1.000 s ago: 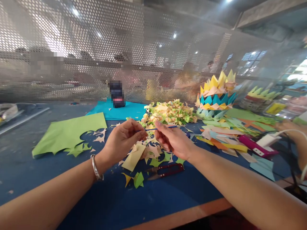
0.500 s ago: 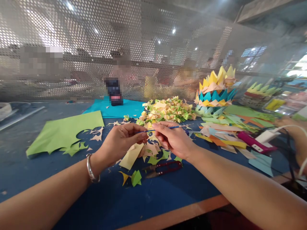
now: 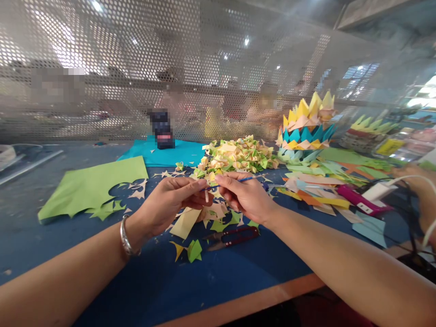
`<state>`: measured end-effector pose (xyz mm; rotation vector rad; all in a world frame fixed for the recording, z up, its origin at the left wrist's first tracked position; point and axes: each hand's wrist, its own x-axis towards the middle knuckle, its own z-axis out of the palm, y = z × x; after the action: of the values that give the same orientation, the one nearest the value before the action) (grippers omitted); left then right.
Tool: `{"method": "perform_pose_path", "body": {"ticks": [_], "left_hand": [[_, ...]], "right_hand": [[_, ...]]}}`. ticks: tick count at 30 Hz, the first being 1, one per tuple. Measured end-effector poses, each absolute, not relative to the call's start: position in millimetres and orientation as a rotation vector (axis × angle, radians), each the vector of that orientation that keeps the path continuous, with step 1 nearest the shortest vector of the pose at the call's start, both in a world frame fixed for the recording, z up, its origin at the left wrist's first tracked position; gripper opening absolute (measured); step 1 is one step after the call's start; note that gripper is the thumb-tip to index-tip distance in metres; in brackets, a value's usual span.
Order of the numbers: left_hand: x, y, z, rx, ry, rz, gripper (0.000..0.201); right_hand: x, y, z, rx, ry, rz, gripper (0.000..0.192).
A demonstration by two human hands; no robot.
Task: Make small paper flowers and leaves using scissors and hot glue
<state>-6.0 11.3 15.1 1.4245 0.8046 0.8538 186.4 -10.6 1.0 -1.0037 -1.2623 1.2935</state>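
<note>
A pinkish band crosses the dark container (image 3: 165, 141) standing on the blue sheet (image 3: 186, 156), its surface too pixelated to read. The thin blue stick (image 3: 245, 179) slants slightly upward to the right above the table (image 3: 204, 286); the right hand (image 3: 250, 198) grips it between thumb and fingers, while the left hand (image 3: 170, 200) pinches its left end, a small pale piece (image 3: 206, 195) poking out below those fingertips.

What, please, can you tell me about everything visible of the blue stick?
The blue stick is thin and looks straight; its material cannot be told. It slopes slightly, right end higher, above paper scraps. The right hand pinches it, hiding part of its length. Its left end reaches the left hand, close to a small pale piece.
</note>
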Motion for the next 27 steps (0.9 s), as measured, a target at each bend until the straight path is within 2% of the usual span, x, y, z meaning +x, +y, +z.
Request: {"method": "perform_pose_path", "body": {"ticks": [6, 18, 27], "left_hand": [[-7.7, 13.1, 16.1, 1.574, 0.805, 0.808, 0.021], [-14.1, 14.6, 13.8, 2.369, 0.909, 0.846, 0.027], [-13.1, 12.4, 16.6, 2.371, 0.947, 0.951, 0.026]], "right_hand": [[188.2, -10.1, -0.4, -1.010, -1.292, 1.279, 0.039], [189.0, -9.8, 2.7, -1.042, -1.349, 1.272, 0.036], [189.3, -10.0, 5.1, -1.014, -1.230, 1.354, 0.041]]}}
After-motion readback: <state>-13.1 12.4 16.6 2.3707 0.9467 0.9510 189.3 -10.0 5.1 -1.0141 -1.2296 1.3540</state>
